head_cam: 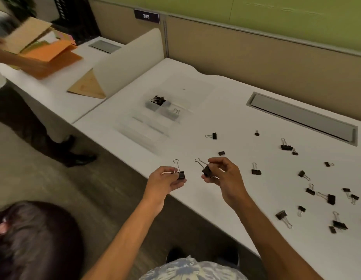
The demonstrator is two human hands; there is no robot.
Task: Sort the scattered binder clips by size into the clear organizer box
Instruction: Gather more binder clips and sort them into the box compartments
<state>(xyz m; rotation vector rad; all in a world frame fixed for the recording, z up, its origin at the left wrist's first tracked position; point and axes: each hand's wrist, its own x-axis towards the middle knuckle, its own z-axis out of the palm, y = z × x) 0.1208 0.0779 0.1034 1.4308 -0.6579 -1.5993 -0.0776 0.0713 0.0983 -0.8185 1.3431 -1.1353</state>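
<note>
Pretty early days on this one, I'd say; the clear organizer box (153,107) sits toward the far left of the table (226,102), a bit blurry, and only one compartment has a small heap of black clips (159,100) in it, with what looks like a single clip (176,111) in the compartment next to it; the other sections I can't really make out. Both hands are up over the near edge of the table, each with one clip; the left hand (165,179) has its fingers curled round a mid-size clip (181,175), pinching the black body with the wire handle sticking up; the right hand (224,176) grips a similar clip (206,170) between thumb and fingertips, handle pointing up and to the left; the two clips are near each other but apart, so my guess is they're being compared for size before going in the box. Everything else lies loose on the right half of the table; well over a dozen clips in at least three sizes, e.g. a medium one (213,136) nearest the box, a bigger one (286,146) just in front of the grey cable slot (301,118), and a denser bunch (331,199) toward the right edge; so most of the sorting is left to do, and the small ones haven't clearly got a compartment yet as far as I can see.
</note>
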